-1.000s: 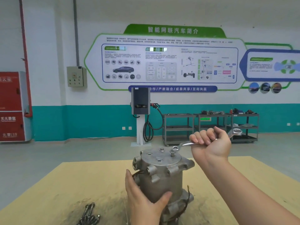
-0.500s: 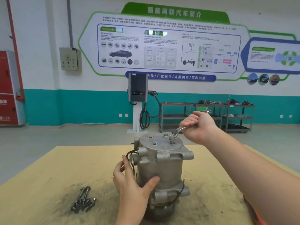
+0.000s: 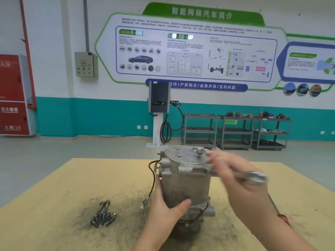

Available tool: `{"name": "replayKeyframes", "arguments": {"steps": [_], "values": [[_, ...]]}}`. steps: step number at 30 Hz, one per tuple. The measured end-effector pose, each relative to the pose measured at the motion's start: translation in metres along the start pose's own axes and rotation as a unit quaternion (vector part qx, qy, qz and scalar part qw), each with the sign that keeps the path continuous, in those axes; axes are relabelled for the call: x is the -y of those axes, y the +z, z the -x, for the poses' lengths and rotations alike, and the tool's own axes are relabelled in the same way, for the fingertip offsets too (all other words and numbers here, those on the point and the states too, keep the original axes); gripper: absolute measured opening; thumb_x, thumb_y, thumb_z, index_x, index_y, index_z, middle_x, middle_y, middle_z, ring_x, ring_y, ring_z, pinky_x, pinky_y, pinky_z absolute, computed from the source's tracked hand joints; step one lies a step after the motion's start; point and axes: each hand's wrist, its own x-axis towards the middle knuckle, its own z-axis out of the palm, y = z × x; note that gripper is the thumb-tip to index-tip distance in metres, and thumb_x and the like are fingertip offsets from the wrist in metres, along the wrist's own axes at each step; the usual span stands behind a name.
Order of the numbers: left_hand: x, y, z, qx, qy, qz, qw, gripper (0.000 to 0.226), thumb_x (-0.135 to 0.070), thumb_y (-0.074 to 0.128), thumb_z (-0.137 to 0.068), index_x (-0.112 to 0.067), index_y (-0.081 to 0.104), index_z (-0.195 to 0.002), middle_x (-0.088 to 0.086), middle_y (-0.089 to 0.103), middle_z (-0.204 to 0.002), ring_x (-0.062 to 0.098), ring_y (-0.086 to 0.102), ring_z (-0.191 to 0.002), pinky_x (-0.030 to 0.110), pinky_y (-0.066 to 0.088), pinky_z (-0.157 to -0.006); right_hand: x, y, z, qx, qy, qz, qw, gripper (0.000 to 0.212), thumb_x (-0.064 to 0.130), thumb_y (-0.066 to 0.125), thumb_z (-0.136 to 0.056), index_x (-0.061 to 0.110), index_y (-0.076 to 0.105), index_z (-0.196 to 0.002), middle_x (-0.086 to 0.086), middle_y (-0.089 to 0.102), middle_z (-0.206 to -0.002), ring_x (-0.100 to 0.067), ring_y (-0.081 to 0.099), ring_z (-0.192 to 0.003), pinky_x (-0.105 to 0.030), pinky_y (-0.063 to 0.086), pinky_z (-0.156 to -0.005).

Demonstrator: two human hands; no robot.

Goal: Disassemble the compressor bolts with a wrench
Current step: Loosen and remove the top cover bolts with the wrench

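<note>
My right hand (image 3: 233, 171) has lifted the wrench (image 3: 253, 177) off the raised bolt (image 3: 200, 152), grip blurred, can't tell; left hand (image 3: 168, 205) clasps the compressor (image 3: 184, 180) mid-worktop.

Compressor (image 3: 184, 183) dull grey, bolts (image 3: 103, 215) dark steel. Table (image 3: 54, 187) tan with black smudge. Wall (image 3: 90, 116) white over teal.
</note>
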Motion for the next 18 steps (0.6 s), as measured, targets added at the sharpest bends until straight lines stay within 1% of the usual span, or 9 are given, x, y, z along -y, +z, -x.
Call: {"name": "replayKeyframes", "arguments": {"steps": [2,4,5,7,9,11,13,16,18], "values": [[0.0,0.001,0.0,-0.005,0.002,0.0,1.0,0.114,-0.053,0.08,-0.053,-0.051,0.017,-0.148,-0.028,0.052,-0.134,-0.017,0.051,-0.116,0.01,0.044,-0.095,0.012,0.011,-0.016,0.153,-0.072,0.162,0.972,0.015,0.018,0.06,-0.089,0.019,0.075,-0.089,0.012,0.074,-0.098,-0.001,0.063,-0.107,-0.024,0.023,-0.117],[-0.001,0.002,0.0,-0.011,0.005,0.001,1.0,0.114,-0.055,0.078,-0.053,-0.054,0.013,-0.146,-0.033,0.045,-0.135,-0.019,0.045,-0.12,0.012,0.042,-0.099,0.02,0.032,-0.041,0.292,-0.06,0.225,0.927,0.021,0.022,0.054,-0.096,0.021,0.072,-0.106,0.008,0.071,-0.115,0.0,0.05,-0.126,-0.023,0.001,-0.12],[-0.001,0.002,0.001,-0.012,0.004,0.004,1.0,0.115,-0.056,0.077,-0.052,-0.054,0.012,-0.147,-0.032,0.044,-0.136,-0.015,0.045,-0.123,0.015,0.042,-0.102,0.021,0.045,-0.054,0.343,-0.053,0.246,0.905,0.028,0.029,0.047,-0.1,0.023,0.067,-0.117,0.007,0.066,-0.126,-0.002,0.041,-0.134,-0.026,-0.001,-0.12],[-0.002,0.002,0.002,-0.009,0.0,0.012,1.0,0.114,-0.055,0.077,-0.051,-0.053,0.013,-0.146,-0.03,0.047,-0.136,-0.013,0.049,-0.121,0.011,0.043,-0.096,0.012,0.07,-0.079,0.427,-0.008,0.285,0.858,0.039,0.039,0.037,-0.103,0.025,0.054,-0.135,0.003,0.055,-0.14,-0.011,0.038,-0.137,-0.036,0.017,-0.119],[0.001,0.003,0.003,-0.009,0.001,0.02,1.0,0.111,-0.049,0.078,-0.052,-0.051,0.019,-0.146,-0.023,0.054,-0.134,-0.009,0.056,-0.116,0.01,0.047,-0.088,-0.005,0.087,-0.103,0.481,0.065,0.312,0.817,0.039,0.037,0.034,-0.105,0.022,0.052,-0.136,-0.002,0.062,-0.124,-0.022,0.056,-0.112,-0.036,0.043,-0.094],[0.003,0.002,0.004,-0.01,0.004,0.019,1.0,0.108,-0.04,0.079,-0.056,-0.048,0.021,-0.148,-0.017,0.055,-0.136,-0.002,0.058,-0.118,0.014,0.05,-0.089,-0.028,0.094,-0.124,0.498,0.137,0.321,0.794,0.034,0.03,0.032,-0.105,0.01,0.057,-0.117,-0.003,0.057,-0.092,-0.022,0.052,-0.085,-0.032,0.04,-0.068],[0.005,0.001,0.004,-0.009,0.013,0.011,1.0,0.107,-0.035,0.078,-0.061,-0.045,0.02,-0.15,-0.015,0.05,-0.142,0.002,0.054,-0.124,0.02,0.049,-0.098,-0.048,0.09,-0.137,0.479,0.209,0.344,0.78,0.027,0.023,0.034,-0.104,0.006,0.055,-0.103,-0.006,0.049,-0.086,-0.023,0.044,-0.079,-0.03,0.033,-0.059],[0.006,0.0,0.003,-0.006,0.017,0.0,1.0,0.116,-0.044,0.077,-0.054,-0.042,0.016,-0.153,-0.013,0.044,-0.146,0.006,0.049,-0.13,0.032,0.044,-0.109,-0.067,0.072,-0.141,0.405,0.289,0.351,0.793,0.029,0.014,0.044,-0.099,0.0,0.059,-0.12,-0.017,0.059,-0.111,-0.028,0.054,-0.095,-0.029,0.041,-0.07],[0.007,0.0,0.002,-0.007,0.013,0.005,1.0,0.118,-0.047,0.077,-0.049,-0.044,0.017,-0.151,-0.014,0.045,-0.145,0.007,0.05,-0.129,0.024,0.046,-0.105,-0.079,0.06,-0.137,0.36,0.333,0.368,0.79,0.036,0.005,0.048,-0.094,-0.003,0.054,-0.129,-0.016,0.057,-0.132,-0.031,0.056,-0.118,-0.031,0.045,-0.089]]}}
